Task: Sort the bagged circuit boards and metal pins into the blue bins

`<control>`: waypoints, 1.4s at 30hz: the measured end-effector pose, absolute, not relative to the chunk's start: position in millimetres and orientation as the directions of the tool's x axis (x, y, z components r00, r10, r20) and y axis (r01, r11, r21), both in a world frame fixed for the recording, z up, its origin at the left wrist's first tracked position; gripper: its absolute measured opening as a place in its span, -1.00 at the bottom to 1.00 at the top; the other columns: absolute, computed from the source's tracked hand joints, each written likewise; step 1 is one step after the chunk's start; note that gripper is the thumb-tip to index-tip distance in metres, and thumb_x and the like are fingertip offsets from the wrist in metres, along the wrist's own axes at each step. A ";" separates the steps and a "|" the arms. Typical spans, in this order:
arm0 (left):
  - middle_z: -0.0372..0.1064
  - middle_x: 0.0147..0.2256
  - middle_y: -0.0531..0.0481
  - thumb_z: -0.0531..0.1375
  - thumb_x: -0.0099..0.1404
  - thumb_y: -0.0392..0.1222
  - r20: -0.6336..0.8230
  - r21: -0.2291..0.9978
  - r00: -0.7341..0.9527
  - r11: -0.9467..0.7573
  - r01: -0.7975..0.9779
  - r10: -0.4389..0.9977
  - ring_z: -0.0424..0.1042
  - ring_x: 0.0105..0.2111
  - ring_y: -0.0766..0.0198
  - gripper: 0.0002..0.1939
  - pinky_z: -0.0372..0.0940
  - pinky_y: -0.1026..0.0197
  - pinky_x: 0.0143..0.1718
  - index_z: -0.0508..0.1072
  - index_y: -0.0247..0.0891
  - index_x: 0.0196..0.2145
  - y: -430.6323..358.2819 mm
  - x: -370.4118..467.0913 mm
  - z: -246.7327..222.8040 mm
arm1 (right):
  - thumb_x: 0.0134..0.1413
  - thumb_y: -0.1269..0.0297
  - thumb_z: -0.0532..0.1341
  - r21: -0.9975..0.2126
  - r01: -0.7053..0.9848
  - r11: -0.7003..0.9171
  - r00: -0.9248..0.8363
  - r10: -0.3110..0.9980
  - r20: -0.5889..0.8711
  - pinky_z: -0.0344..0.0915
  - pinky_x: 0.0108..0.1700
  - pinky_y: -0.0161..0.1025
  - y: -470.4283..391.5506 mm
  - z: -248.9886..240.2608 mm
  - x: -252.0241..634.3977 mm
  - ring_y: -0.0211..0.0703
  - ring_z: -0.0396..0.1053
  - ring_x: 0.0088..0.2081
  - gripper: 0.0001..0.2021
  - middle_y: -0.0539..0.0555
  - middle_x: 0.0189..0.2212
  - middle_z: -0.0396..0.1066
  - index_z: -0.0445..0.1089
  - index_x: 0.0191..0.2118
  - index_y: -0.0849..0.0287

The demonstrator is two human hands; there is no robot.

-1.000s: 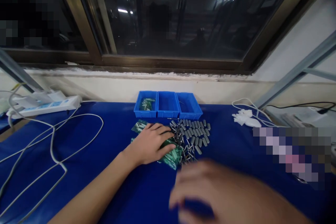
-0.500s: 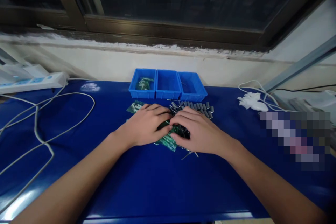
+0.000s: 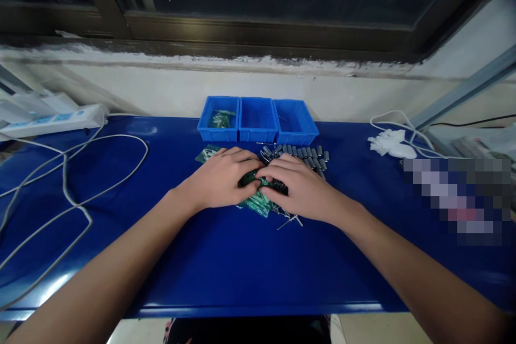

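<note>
Both hands meet over a heap of small green plastic packets (image 3: 258, 204) on the blue table. My left hand (image 3: 226, 178) curves over the heap from the left, thumb and fingers closed around the packets. From the right, my right hand (image 3: 298, 185) bends its fingers onto the same packets, thumb near the left thumb. The fingertips are partly hidden. Thin metal rods (image 3: 288, 220) stick out below my right hand. Grey cylinders (image 3: 310, 155) lie in rows behind it. Another green packet (image 3: 208, 153) rests beyond my left hand.
Three blue bins stand against the wall: the left bin (image 3: 205, 133) holds green packets, beside a middle bin (image 3: 258, 134) and a right bin (image 3: 298, 133). White cables (image 3: 86, 217) and a power strip (image 3: 76, 118) lie left. Crumpled white plastic (image 3: 389, 142) lies right.
The view has tilted down slightly, so the table's front edge shows more. Both hands stay over the green packets, with only small finger movement.
</note>
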State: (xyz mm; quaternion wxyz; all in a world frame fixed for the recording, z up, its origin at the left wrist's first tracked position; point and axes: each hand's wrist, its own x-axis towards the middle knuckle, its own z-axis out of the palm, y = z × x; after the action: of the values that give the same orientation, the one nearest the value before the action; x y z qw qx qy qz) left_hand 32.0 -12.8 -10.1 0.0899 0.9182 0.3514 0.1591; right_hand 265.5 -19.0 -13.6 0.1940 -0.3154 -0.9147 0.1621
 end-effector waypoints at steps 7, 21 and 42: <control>0.52 0.04 -0.17 0.03 0.57 -0.03 0.303 0.361 0.683 -0.743 0.563 0.665 0.47 0.04 0.01 -0.62 0.32 -0.08 0.11 0.56 -0.29 -0.01 -10.6 29.8 -8.7 | 0.31 0.29 0.24 -0.780 0.399 0.482 -0.562 0.801 0.208 0.28 -0.30 -0.21 -17.0 -12.0 265.3 -0.21 0.34 -0.35 -0.85 -0.01 -0.36 0.41 0.54 -0.07 0.04; 0.51 -0.28 -0.04 0.19 0.53 -0.03 0.492 0.480 0.545 -0.733 0.482 0.679 0.48 -0.24 0.19 -0.71 0.31 0.14 -0.17 0.48 -0.27 -0.30 -10.6 33.7 -9.5 | 0.20 0.09 0.40 -0.917 0.183 0.354 -0.367 0.890 0.271 0.40 -0.24 -0.19 -16.6 -13.1 264.2 -0.17 0.45 -0.25 -0.61 0.06 -0.17 0.50 0.48 0.12 0.02; 0.56 -0.24 0.01 0.30 0.42 -0.17 0.616 0.502 0.380 -0.716 0.485 0.690 0.53 -0.24 0.24 -0.89 0.36 0.20 -0.21 0.55 -0.22 -0.14 -12.1 35.4 -7.9 | 0.24 0.21 0.34 -0.984 -0.109 0.138 -0.442 0.880 0.172 0.27 -0.53 -0.27 -10.4 -10.4 272.0 -0.34 0.35 -0.61 -0.78 -0.02 -0.38 0.58 0.58 -0.03 0.07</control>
State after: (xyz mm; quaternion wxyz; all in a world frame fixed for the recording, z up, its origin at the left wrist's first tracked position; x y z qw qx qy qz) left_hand 35.4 -12.1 -7.9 0.1201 0.8221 0.3575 0.4266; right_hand 272.0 -10.4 -10.4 0.4275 -0.3104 -0.6217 0.5783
